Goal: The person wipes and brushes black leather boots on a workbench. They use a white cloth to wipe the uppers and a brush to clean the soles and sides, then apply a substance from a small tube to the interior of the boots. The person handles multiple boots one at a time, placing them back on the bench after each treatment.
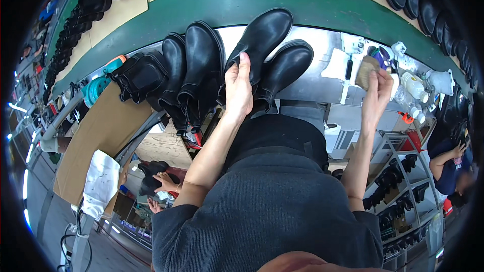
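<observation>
A black leather boot lies on the metal worktop, its toe pointing away from me. My left hand grips it by the shaft, the thumb pressed on top. Just right of it rests a second black boot, touched by neither hand. Off to the right, my right hand is closed on a tan pad, perhaps cloth or sponge, above the worktop near some small bottles. Two more black boots, one of them this wider boot, stand left of my left hand.
Beyond the worktop runs a green-edged conveyor lined with black boots. Clear plastic bottles stand at right, near a metal rack of footwear. A cardboard sheet and a teal tape dispenser-like object are at left. Other people work on both sides.
</observation>
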`<state>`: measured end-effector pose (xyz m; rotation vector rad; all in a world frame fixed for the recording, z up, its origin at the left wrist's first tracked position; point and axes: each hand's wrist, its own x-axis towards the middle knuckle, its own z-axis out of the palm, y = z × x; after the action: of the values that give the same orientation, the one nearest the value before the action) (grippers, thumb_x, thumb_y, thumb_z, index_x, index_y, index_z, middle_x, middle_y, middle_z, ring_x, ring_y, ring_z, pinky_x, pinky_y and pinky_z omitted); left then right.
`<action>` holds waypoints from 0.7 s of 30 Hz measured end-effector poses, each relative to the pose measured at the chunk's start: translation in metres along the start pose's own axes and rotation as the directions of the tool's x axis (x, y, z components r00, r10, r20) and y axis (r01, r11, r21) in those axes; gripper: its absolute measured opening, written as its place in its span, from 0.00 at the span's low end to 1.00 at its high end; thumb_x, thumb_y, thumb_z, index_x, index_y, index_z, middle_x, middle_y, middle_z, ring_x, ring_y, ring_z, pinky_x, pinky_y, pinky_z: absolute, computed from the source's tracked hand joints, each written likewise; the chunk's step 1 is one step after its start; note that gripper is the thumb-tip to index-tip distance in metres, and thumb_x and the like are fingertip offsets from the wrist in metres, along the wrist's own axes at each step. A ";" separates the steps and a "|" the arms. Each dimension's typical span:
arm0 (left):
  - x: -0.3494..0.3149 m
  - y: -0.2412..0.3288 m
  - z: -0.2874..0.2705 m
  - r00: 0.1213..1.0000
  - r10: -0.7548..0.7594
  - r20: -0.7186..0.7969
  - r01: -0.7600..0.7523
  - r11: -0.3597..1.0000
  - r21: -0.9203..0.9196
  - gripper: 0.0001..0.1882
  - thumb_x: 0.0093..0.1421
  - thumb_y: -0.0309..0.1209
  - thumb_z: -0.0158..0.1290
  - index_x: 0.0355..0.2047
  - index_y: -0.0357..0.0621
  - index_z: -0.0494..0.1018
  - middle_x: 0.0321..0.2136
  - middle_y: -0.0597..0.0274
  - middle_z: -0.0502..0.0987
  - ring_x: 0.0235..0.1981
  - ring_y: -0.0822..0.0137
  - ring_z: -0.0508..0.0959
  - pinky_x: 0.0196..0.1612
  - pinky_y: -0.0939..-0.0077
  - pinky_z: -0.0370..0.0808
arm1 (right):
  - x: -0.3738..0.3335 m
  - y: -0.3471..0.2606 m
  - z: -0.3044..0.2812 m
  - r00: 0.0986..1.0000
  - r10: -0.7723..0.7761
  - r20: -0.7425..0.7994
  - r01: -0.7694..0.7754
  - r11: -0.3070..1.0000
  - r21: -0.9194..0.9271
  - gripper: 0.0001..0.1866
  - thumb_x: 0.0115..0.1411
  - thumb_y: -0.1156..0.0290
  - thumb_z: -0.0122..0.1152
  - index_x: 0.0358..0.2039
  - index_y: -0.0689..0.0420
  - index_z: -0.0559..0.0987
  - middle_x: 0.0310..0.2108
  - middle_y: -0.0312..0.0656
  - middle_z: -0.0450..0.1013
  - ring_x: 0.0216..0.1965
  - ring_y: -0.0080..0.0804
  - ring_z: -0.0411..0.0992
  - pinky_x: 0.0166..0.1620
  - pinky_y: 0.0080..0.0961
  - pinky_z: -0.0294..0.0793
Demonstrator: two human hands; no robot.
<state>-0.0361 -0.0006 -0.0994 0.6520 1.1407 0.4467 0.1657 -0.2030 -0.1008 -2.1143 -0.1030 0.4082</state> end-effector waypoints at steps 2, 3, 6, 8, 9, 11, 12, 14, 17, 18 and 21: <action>0.000 -0.005 -0.001 0.999 0.021 -0.039 -0.021 1.000 0.015 0.22 0.69 0.42 0.43 0.47 0.33 0.72 0.41 0.60 0.77 0.42 0.75 0.75 0.47 0.79 0.69 | -0.018 -0.035 0.032 0.986 0.017 0.168 -0.043 0.988 0.150 0.15 0.65 0.65 0.50 0.49 0.58 0.71 0.36 0.44 0.73 0.35 0.27 0.71 0.41 0.27 0.72; 0.002 -0.008 0.000 0.998 0.029 -0.052 -0.028 0.999 0.024 0.22 0.69 0.42 0.42 0.47 0.33 0.72 0.42 0.60 0.77 0.42 0.75 0.75 0.47 0.80 0.69 | -0.028 -0.051 0.054 0.961 0.033 0.276 -0.078 0.985 0.153 0.15 0.66 0.64 0.48 0.50 0.56 0.71 0.37 0.44 0.73 0.36 0.28 0.72 0.42 0.27 0.72; 0.006 -0.010 -0.006 0.998 0.016 -0.068 -0.015 1.000 0.007 0.20 0.68 0.41 0.44 0.44 0.35 0.72 0.40 0.59 0.78 0.40 0.72 0.77 0.46 0.75 0.74 | -0.049 -0.068 0.140 0.798 -0.189 0.573 0.177 0.981 0.078 0.14 0.65 0.62 0.49 0.46 0.56 0.71 0.32 0.50 0.76 0.37 0.42 0.77 0.39 0.35 0.75; 0.004 -0.003 0.001 0.994 -0.013 -0.109 0.006 0.998 -0.057 0.17 0.69 0.38 0.43 0.40 0.37 0.74 0.36 0.66 0.77 0.35 0.79 0.73 0.41 0.80 0.70 | -0.038 -0.071 0.188 0.791 -0.277 0.545 0.372 0.925 -0.070 0.12 0.63 0.64 0.50 0.41 0.59 0.71 0.27 0.53 0.76 0.32 0.50 0.77 0.37 0.40 0.75; 0.005 -0.009 -0.004 0.994 -0.026 -0.108 0.025 1.000 -0.012 0.15 0.68 0.39 0.44 0.36 0.40 0.74 0.30 0.71 0.74 0.31 0.81 0.69 0.38 0.82 0.67 | -0.023 -0.074 0.203 0.811 -0.312 0.495 0.420 0.899 -0.121 0.12 0.62 0.64 0.51 0.38 0.61 0.70 0.25 0.53 0.76 0.30 0.53 0.76 0.36 0.43 0.74; 0.005 -0.009 -0.008 0.988 -0.069 -0.138 0.071 0.997 0.010 0.16 0.68 0.40 0.45 0.31 0.42 0.72 0.26 0.75 0.69 0.28 0.82 0.64 0.35 0.82 0.64 | -0.003 -0.078 0.207 0.863 -0.208 0.461 0.303 0.942 -0.142 0.13 0.61 0.65 0.52 0.39 0.62 0.73 0.26 0.52 0.76 0.29 0.53 0.76 0.35 0.43 0.75; 0.009 -0.011 -0.013 0.980 -0.093 -0.176 0.102 0.994 0.043 0.17 0.68 0.42 0.46 0.28 0.43 0.70 0.24 0.76 0.66 0.28 0.83 0.61 0.34 0.83 0.61 | -0.014 -0.083 0.195 0.845 -0.233 0.482 0.306 0.949 -0.077 0.12 0.61 0.65 0.52 0.38 0.60 0.74 0.26 0.52 0.77 0.30 0.53 0.76 0.36 0.43 0.75; 0.004 0.000 -0.001 0.990 -0.065 -0.122 0.066 0.998 0.006 0.17 0.68 0.42 0.45 0.29 0.43 0.71 0.25 0.75 0.68 0.28 0.83 0.62 0.35 0.82 0.62 | -0.046 -0.082 0.174 0.791 -0.279 0.545 0.338 0.941 -0.010 0.10 0.60 0.65 0.52 0.37 0.57 0.76 0.26 0.53 0.77 0.32 0.53 0.77 0.38 0.44 0.75; 0.010 -0.014 -0.017 0.992 -0.110 -0.068 0.118 0.986 0.118 0.16 0.68 0.41 0.44 0.38 0.40 0.72 0.34 0.67 0.74 0.34 0.77 0.72 0.39 0.78 0.69 | -0.023 -0.080 0.201 0.798 -0.273 0.537 0.402 0.905 -0.137 0.10 0.59 0.66 0.53 0.34 0.60 0.75 0.25 0.53 0.76 0.29 0.53 0.76 0.36 0.46 0.74; 0.017 -0.011 -0.021 0.992 -0.124 -0.034 0.128 0.979 0.160 0.16 0.68 0.40 0.43 0.42 0.40 0.73 0.38 0.64 0.77 0.36 0.74 0.76 0.41 0.76 0.72 | -0.008 -0.085 0.219 0.790 -0.290 0.540 0.428 0.892 -0.148 0.10 0.59 0.67 0.53 0.35 0.61 0.74 0.26 0.54 0.76 0.28 0.54 0.75 0.35 0.46 0.74; 0.005 -0.010 -0.007 0.994 -0.047 -0.095 0.047 0.999 -0.001 0.16 0.69 0.40 0.43 0.42 0.39 0.73 0.35 0.65 0.78 0.35 0.76 0.76 0.41 0.78 0.72 | -0.050 -0.083 0.190 0.802 -0.305 0.514 0.384 0.922 -0.051 0.10 0.59 0.67 0.52 0.36 0.61 0.73 0.27 0.55 0.76 0.28 0.56 0.75 0.34 0.47 0.73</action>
<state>-0.0408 -0.0028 -0.1118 0.6092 1.2445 0.4402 0.0639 -0.0163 -0.1137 -2.0306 -0.8386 0.7343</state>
